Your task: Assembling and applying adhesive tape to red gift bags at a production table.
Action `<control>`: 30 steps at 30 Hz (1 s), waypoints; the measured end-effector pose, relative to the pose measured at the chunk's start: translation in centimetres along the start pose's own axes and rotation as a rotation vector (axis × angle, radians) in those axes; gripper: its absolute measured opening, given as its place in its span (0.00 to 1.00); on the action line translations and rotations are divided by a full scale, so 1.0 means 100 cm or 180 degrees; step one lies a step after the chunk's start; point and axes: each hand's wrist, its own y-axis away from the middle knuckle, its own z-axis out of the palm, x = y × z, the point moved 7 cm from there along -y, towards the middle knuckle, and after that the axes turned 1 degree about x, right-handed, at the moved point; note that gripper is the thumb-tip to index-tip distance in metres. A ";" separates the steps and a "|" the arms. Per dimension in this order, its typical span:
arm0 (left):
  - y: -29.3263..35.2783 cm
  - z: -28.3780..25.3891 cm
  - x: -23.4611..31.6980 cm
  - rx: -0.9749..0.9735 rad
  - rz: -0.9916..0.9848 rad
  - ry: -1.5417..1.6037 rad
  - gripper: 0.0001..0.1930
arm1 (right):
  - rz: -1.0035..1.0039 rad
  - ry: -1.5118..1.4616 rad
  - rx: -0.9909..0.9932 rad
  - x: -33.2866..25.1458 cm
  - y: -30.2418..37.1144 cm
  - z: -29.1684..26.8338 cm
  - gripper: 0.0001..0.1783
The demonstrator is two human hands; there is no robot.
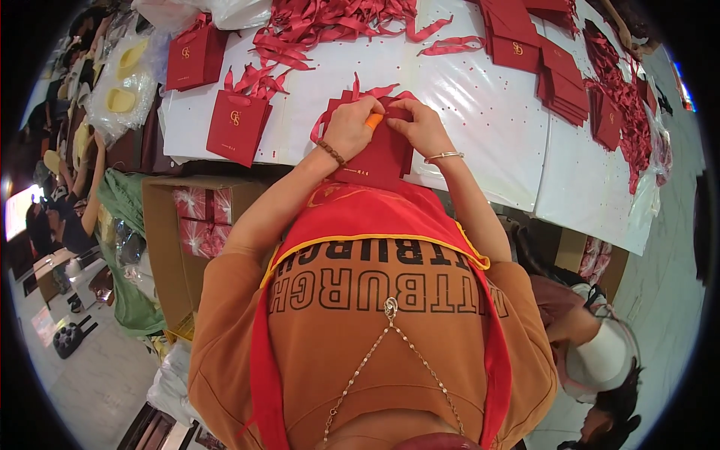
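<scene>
A dark red paper gift bag (373, 160) stands or leans at the table's near edge, right in front of my red apron. My left hand (349, 129) is closed at the bag's top edge, fingers bent inward. Something small and orange (374, 121) shows at its fingertips; whether it is worn or held I cannot tell. My right hand (424, 129) pinches the top edge from the other side, thumb and forefinger close together. A red ribbon (379, 91) loops up behind the hands. The bag's inside and the exact fingertip contact are hidden.
Finished-looking red bags (238, 127) with ribbons stand at the left. A heap of red ribbons (337, 26) lies at the back, and stacked flat bags (561, 79) at the right. Below the table's left edge is a cardboard box (161, 240). A person in a white cap (600, 356) is close on the right.
</scene>
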 end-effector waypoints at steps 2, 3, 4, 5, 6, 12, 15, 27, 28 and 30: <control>-0.001 0.001 -0.001 -0.0052 -0.0071 -0.0082 0.06 | -0.0054 -0.0023 0.0053 0.004 -0.001 0.001 0.17; -0.001 0.001 -0.002 -0.0103 -0.0144 -0.0164 0.06 | -0.0110 -0.0047 0.0102 0.005 -0.002 0.001 0.17; -0.001 0.001 -0.001 -0.0100 -0.0149 -0.0165 0.06 | -0.0111 -0.0047 0.0097 0.005 -0.001 0.002 0.17; -0.002 0.001 -0.001 -0.0109 -0.0185 -0.0156 0.06 | -0.0122 -0.0042 0.0120 0.004 -0.001 0.001 0.17; -0.002 0.001 -0.001 -0.0120 -0.0222 -0.0146 0.06 | -0.0133 -0.0037 0.0144 0.004 0.000 0.001 0.16; -0.007 0.001 0.003 -0.0056 -0.0264 -0.0092 0.06 | -0.0104 -0.0050 0.0066 0.000 -0.001 0.001 0.16; -0.008 0.000 0.014 -0.0113 0.0066 -0.0515 0.06 | -0.0065 -0.0252 0.0078 0.009 -0.003 0.002 0.16; -0.003 0.000 0.012 0.0083 0.0350 -0.0336 0.05 | 0.0075 -0.0262 -0.0010 0.013 -0.004 0.003 0.16; -0.003 -0.001 0.013 0.0085 0.0340 -0.0334 0.05 | 0.0079 -0.0260 -0.0020 0.012 -0.003 0.003 0.16; -0.003 0.002 0.009 -0.0154 0.0132 -0.0091 0.05 | -0.0037 -0.0108 0.0049 0.006 -0.002 0.001 0.17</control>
